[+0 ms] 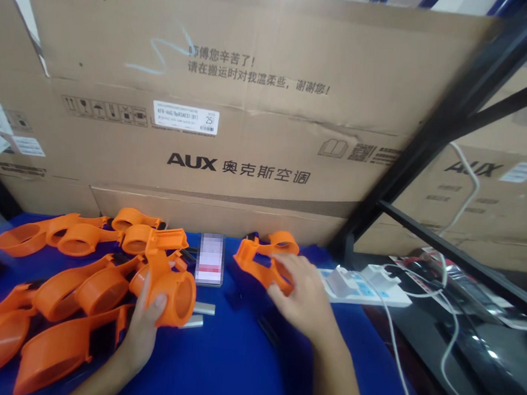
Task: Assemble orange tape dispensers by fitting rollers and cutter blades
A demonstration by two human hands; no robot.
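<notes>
My left hand [143, 327] is closed around an orange plastic part [179, 300] with a round ring and a short arm standing up from it. The thumb presses on the ring's side. On the right, my right hand [299, 293] has its fingers curled over the near ring of another orange plastic part [253, 269], which has a bracket-like frame; some fingertips are hidden. Behind that part shows an orange ring [282, 242]. Two flat metal strips [204, 308] lie just right of the left hand's part. A phone [210, 260], its screen blurred, lies between the hands.
Several orange ring parts [60, 294] cover the table's left side. A blue cloth [229, 363] covers the tabletop. At right, a white power strip [365, 289] carries plugs and cables beside a black rack post [396, 164]. A large cardboard box [250, 130] stands behind.
</notes>
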